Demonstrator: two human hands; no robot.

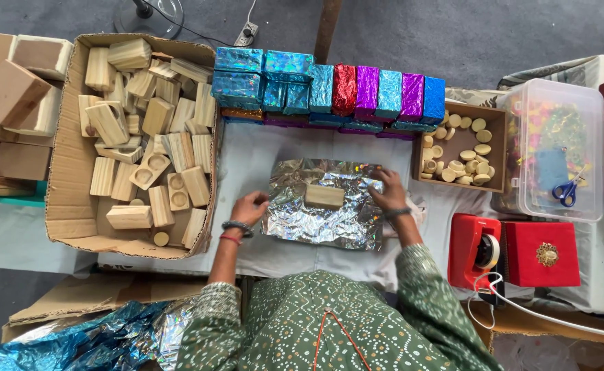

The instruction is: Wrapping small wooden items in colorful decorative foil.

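Observation:
A small wooden block (324, 196) lies in the middle of a crinkled silver foil sheet (302, 223) on the white-covered table. My left hand (248, 207) rests at the sheet's left edge with fingers curled on the foil. At the sheet's upper right edge, my right hand (388, 190) pinches the foil. Bangles circle the left wrist.
A cardboard box (65, 206) of wooden blocks stands at left. Foil-wrapped blocks (329, 89) in blue, red and purple line the back. A wooden tray (497, 148) of round discs, a clear tub (594, 137) with scissors (567, 189), a red tape dispenser (473, 251) and a red box (542, 254) sit at right.

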